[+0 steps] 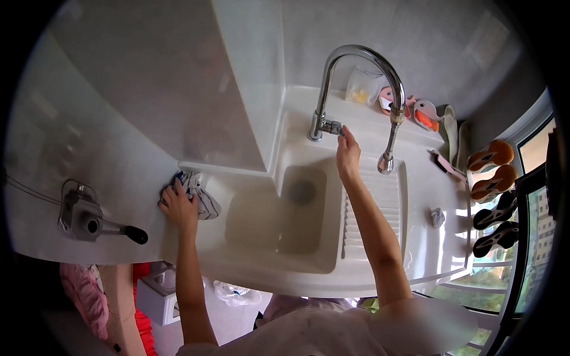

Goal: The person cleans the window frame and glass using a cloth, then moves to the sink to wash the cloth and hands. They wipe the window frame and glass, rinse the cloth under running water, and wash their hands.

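Note:
My left hand (180, 204) grips a bunched striped cloth (207, 201) on the left ledge of the white laundry sink (267, 275), against the wall. With its fingers, my right hand (348, 155) holds the lever handle (335, 127) at the base of the chrome gooseneck faucet (363, 50). The faucet's nozzle (385, 163) hangs over the ribbed washboard (374, 200), to the right of my right hand. No stream of water shows under it. Between my hands lies the sink basin (303, 222), whose drain (304, 191) looks dark and blurred.
A clear bag (363, 86), two fish-shaped holders (389, 100) and a pink-handled brush (449, 167) sit along the back ledge. A crumpled grey item (437, 217) rests on the right counter. Shoes (492, 189) line the window side. A hand-crank device (89, 218) is fixed at left.

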Motion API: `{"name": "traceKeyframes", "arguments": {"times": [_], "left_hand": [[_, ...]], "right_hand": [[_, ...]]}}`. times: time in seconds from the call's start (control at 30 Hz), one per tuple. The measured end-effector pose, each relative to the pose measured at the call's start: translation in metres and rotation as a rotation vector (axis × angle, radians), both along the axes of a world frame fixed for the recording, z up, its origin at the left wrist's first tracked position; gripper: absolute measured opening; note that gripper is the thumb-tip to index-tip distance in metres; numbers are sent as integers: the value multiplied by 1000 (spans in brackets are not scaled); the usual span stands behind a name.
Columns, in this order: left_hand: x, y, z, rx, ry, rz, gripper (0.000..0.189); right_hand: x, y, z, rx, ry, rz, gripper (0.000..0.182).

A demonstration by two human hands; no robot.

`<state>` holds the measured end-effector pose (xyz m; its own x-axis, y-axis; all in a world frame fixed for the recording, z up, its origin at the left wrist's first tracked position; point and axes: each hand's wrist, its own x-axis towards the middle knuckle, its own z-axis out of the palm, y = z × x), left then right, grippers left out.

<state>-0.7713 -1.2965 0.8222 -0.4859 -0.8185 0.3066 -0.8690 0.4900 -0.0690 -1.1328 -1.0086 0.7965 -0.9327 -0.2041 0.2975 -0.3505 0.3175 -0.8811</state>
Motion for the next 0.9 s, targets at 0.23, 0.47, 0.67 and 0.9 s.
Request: {"name": "traceKeyframes", "arguments": {"times": [0.23, 0.47, 0.67, 0.9], "left_hand": [[19, -12, 10, 362, 251, -185, 47], [-32, 75, 94, 1212, 1005, -410, 40], [-46, 80, 101, 1386, 919, -562, 48], [-41, 73, 44, 1471, 1159, -496, 37]], "right_hand": [[93, 5, 24, -39, -41, 196, 27], [189, -41, 13, 177, 51, 880, 76], [144, -14, 28, -221, -392, 885, 37], [111, 69, 86, -737, -734, 777, 42]]}}
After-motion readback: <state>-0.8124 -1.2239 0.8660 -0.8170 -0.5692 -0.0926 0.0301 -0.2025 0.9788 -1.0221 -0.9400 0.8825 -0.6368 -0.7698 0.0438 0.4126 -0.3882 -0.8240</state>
